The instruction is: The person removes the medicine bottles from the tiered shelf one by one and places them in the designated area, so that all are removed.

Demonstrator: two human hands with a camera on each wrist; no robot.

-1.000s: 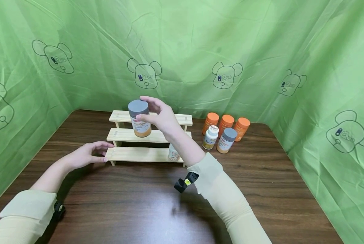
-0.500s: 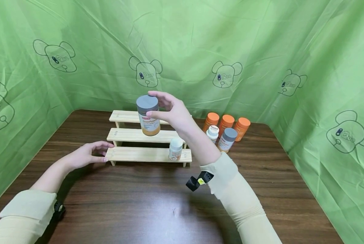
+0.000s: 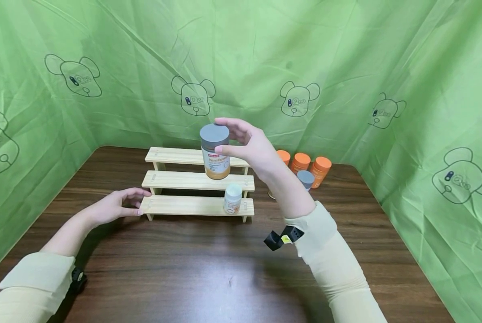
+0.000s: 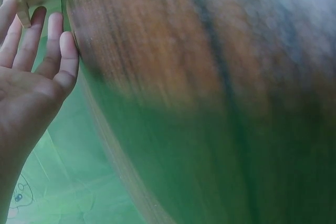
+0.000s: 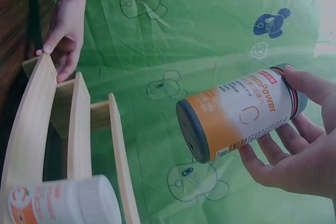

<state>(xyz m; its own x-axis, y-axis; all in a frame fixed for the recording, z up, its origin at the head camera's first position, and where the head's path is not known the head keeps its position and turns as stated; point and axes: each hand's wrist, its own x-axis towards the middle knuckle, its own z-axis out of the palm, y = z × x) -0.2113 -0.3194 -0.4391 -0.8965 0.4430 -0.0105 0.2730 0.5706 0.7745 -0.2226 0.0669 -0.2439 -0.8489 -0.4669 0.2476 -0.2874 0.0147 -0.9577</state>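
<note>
My right hand [image 3: 255, 148] grips a supplement jar [image 3: 216, 161] with a grey lid and a white and orange label. The jar hangs upright above the middle step of a three-step wooden display stand [image 3: 180, 205]. In the right wrist view, the thumb and fingers close round the lid end of the jar [image 5: 244, 114]. My left hand [image 3: 116, 207] holds the left end of the stand's lowest step, thumb at the front edge and fingers behind. A small white bottle [image 3: 233, 199] stands near the right end of that lowest step.
Right of the stand, several orange bottles [image 3: 320, 172] stand on the dark wooden table [image 3: 176, 269]. A second grey-lidded jar [image 3: 305, 178] is partly hidden behind my right forearm. Green cloth [image 3: 245, 54] with mouse-head drawings hangs at the back and sides.
My right hand has carried the grey-lidded jar rightward and slightly up, uncovering the small white bottle. The forearm now covers more of the bottles on the right. My left hand stays put.
</note>
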